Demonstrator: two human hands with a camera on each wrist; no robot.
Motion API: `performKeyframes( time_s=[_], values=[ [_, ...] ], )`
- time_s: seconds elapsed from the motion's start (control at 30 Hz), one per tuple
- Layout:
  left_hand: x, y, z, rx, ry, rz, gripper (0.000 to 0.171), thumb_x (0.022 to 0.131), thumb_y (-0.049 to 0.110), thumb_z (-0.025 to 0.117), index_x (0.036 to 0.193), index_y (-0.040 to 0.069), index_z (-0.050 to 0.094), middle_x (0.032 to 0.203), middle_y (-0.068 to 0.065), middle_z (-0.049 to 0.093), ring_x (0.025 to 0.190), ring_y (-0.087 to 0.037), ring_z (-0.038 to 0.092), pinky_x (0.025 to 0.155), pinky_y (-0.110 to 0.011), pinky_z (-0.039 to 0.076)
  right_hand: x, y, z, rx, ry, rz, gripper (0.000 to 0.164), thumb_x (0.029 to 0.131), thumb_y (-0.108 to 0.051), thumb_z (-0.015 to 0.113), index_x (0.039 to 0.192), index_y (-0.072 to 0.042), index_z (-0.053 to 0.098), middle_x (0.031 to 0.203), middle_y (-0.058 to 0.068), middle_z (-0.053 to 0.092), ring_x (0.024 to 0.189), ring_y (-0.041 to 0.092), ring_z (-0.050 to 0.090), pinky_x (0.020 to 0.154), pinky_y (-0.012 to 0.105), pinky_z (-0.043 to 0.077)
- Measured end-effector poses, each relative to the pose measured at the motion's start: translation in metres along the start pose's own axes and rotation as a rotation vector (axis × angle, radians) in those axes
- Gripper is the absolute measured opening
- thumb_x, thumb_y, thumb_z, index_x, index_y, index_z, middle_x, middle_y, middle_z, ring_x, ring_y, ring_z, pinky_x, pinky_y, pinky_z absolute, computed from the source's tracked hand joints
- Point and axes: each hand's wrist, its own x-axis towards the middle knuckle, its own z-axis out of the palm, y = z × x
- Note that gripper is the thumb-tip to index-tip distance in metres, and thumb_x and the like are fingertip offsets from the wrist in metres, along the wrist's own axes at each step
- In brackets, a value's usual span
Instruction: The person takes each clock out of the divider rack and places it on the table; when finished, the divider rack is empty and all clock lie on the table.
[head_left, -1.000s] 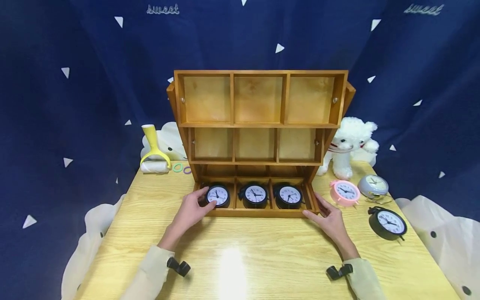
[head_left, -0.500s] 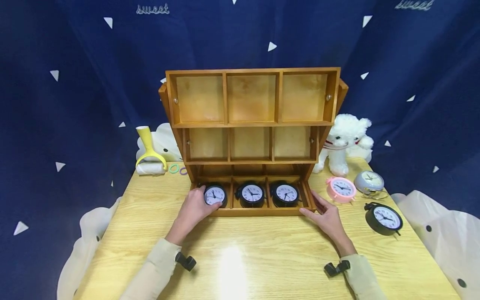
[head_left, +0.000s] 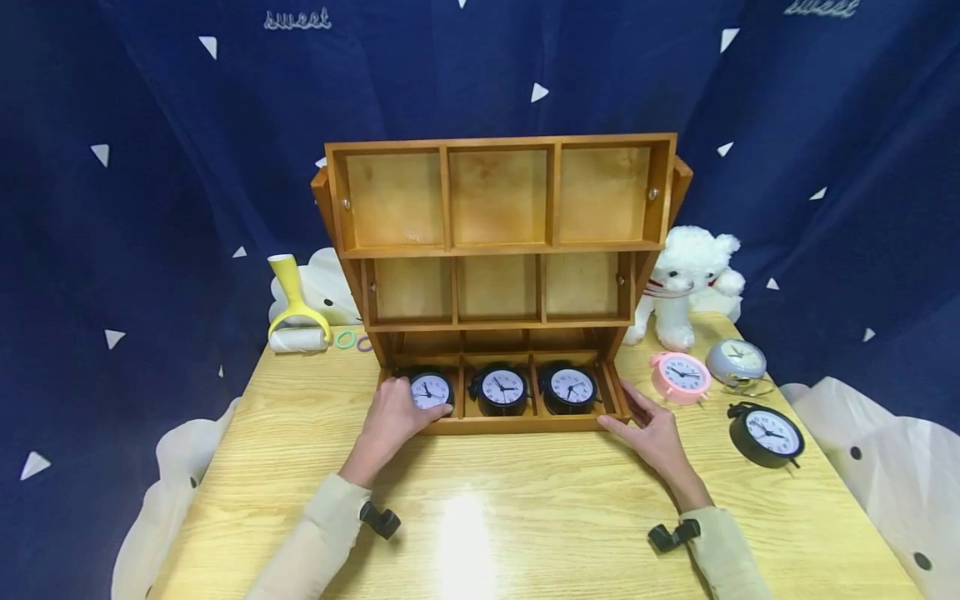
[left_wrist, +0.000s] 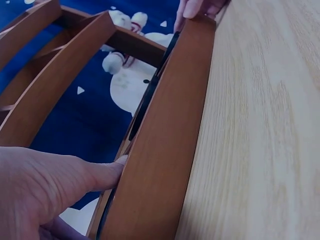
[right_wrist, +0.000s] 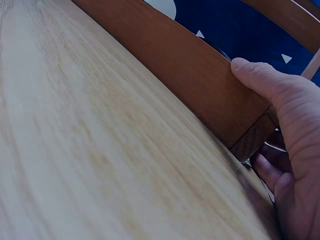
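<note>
A brown wooden tiered storage box point(head_left: 517, 426) stands unfolded on the table, each tier divided into three compartments. Its bottom tier holds three black alarm clocks, faces up. My left hand point(head_left: 392, 417) grips the left clock point(head_left: 430, 389), thumb along its lower front and fingers at its far left side, partly hidden. In the left wrist view the thumb point(left_wrist: 107, 175) reaches over the front board's top edge. The middle clock point(head_left: 503, 387) and right clock point(head_left: 572, 387) sit untouched. My right hand point(head_left: 657, 435) holds the box's front right corner, thumb on the front board point(right_wrist: 195, 80), fingers round the side.
Right of the box lie a pink alarm clock point(head_left: 681, 377), a silver-grey one point(head_left: 737, 362) and another black one point(head_left: 767, 435). A white plush bear point(head_left: 690, 271) stands behind them. At back left are a yellow-handled lint roller point(head_left: 298, 323) and a green ring point(head_left: 345, 339).
My left hand's thumb has slid from the left clock's face rightward to its lower edge. The right hand keeps its hold on the corner. The head view has shifted slightly.
</note>
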Motion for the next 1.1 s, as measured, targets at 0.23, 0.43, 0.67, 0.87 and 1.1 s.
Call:
performKeyframes(
  time_s=[0.23, 0.43, 0.67, 0.87, 1.1],
  values=[
    [0.002, 0.003, 0.004, -0.028, 0.020, -0.004, 0.076, 0.068, 0.052, 0.096, 0.101, -0.010, 0.067, 0.088, -0.018, 0.066, 0.073, -0.026, 0.063, 0.060, -0.038, 0.059, 0.000, 0.001, -0.004, -0.001, 0.002, 0.005, 0.081, 0.084, -0.013, 0.089, 0.154, -0.005, 0.050, 0.158, 0.021, 0.046, 0.141, 0.040, 0.048, 0.102, 0.009, 0.044],
    [-0.002, -0.006, 0.015, -0.035, 0.111, 0.028, 0.077, 0.064, 0.053, 0.096, 0.100, -0.009, 0.066, 0.091, -0.019, 0.065, 0.075, -0.029, 0.064, 0.061, -0.042, 0.060, -0.003, 0.004, -0.003, -0.016, -0.008, 0.015, 0.082, 0.084, -0.015, 0.090, 0.155, -0.004, 0.049, 0.157, 0.024, 0.046, 0.141, 0.041, 0.048, 0.102, 0.009, 0.043],
    [-0.001, -0.013, 0.022, -0.024, 0.215, 0.083, 0.075, 0.061, 0.055, 0.089, 0.100, -0.005, 0.066, 0.095, -0.015, 0.061, 0.076, -0.031, 0.064, 0.062, -0.044, 0.061, -0.003, -0.012, 0.001, -0.034, -0.005, 0.022, 0.080, 0.085, -0.012, 0.089, 0.153, 0.001, 0.049, 0.156, 0.027, 0.045, 0.142, 0.044, 0.046, 0.102, 0.008, 0.042],
    [-0.002, -0.019, 0.021, -0.065, 0.253, 0.096, 0.079, 0.060, 0.053, 0.089, 0.112, -0.002, 0.065, 0.103, -0.013, 0.059, 0.085, -0.031, 0.063, 0.069, -0.046, 0.061, -0.006, -0.034, 0.002, -0.014, -0.027, 0.014, 0.080, 0.085, -0.012, 0.089, 0.151, 0.007, 0.048, 0.154, 0.031, 0.045, 0.140, 0.045, 0.048, 0.102, 0.011, 0.044],
    [-0.001, -0.020, 0.023, -0.058, 0.236, 0.126, 0.087, 0.059, 0.053, 0.089, 0.120, -0.003, 0.063, 0.111, -0.015, 0.059, 0.093, -0.033, 0.064, 0.076, -0.046, 0.062, -0.008, -0.033, -0.001, -0.009, -0.018, 0.002, 0.079, 0.086, -0.011, 0.088, 0.152, 0.006, 0.048, 0.155, 0.030, 0.045, 0.140, 0.046, 0.047, 0.102, 0.009, 0.042]
  ],
)
